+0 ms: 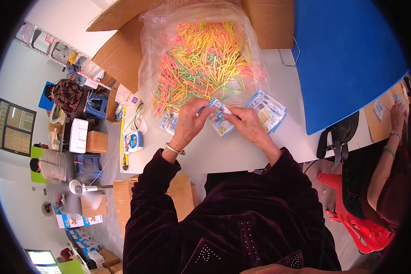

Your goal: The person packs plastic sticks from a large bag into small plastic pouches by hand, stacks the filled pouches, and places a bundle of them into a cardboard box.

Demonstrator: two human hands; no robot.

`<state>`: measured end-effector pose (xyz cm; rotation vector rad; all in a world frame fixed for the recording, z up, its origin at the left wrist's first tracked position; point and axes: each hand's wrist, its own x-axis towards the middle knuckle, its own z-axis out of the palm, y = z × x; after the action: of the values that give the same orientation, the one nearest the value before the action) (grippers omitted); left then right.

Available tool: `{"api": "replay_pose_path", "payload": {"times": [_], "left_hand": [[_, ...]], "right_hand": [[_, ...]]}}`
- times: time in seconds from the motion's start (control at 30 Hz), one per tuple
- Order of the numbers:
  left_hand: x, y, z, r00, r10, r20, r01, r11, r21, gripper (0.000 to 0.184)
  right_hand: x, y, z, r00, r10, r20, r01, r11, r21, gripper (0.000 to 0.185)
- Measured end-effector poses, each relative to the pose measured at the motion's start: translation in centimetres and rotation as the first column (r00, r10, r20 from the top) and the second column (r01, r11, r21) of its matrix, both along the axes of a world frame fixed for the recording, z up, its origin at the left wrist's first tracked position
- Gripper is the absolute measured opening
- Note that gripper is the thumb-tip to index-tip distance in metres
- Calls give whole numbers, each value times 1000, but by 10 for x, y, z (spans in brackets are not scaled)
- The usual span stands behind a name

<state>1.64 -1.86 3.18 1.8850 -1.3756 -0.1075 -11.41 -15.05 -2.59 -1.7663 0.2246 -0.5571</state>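
Observation:
Between my hands is a small printed plastic packet point(221, 126) with blue striped edges. My left hand point(192, 119) pinches its upper left corner, and a metal bangle circles that wrist. Fingers of my right hand point(249, 122) are closed on the packet's upper right side. Just beyond them a clear plastic bag point(149, 50) lies spread open, full of thin pink, yellow and green sticks point(205, 59). More flat packets point(270, 109) rest beside my right hand, and another packet point(168, 121) is partly hidden behind my left hand.
A cardboard box point(271, 23) stands behind the bag. On the left of the table point(187, 157) are a blue-and-white pack point(133, 141) and a yellow ruler point(124, 155). A blue board point(347, 59) is at right, near a black bag point(338, 139) and another person's arm point(383, 173).

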Motion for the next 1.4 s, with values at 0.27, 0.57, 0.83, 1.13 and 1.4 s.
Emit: {"api": "replay_pose_path", "payload": {"times": [0.27, 0.57, 0.83, 1.13, 1.4], "left_hand": [[65, -32, 11, 904, -189, 384, 148, 980, 133, 26], [95, -89, -6, 451, -412, 791, -63, 870, 489, 41], [95, -103, -14, 240, -527, 815, -104, 821, 562, 42], [111, -94, -23, 305, -458, 835, 53, 883, 465, 33], [121, -72, -14, 618, -150, 772, -114, 954, 276, 29]], "right_hand": [[1, -5, -10, 997, -66, 31, 70, 988, -138, 17], [3, -4, -15, 993, -87, 83, 103, 972, -212, 21], [4, -5, -19, 996, -69, 56, 80, 973, -219, 23], [4, -6, -23, 995, -79, 56, 87, 984, -158, 20], [5, -14, -22, 999, -19, -37, 20, 1000, 17, 19]]}}
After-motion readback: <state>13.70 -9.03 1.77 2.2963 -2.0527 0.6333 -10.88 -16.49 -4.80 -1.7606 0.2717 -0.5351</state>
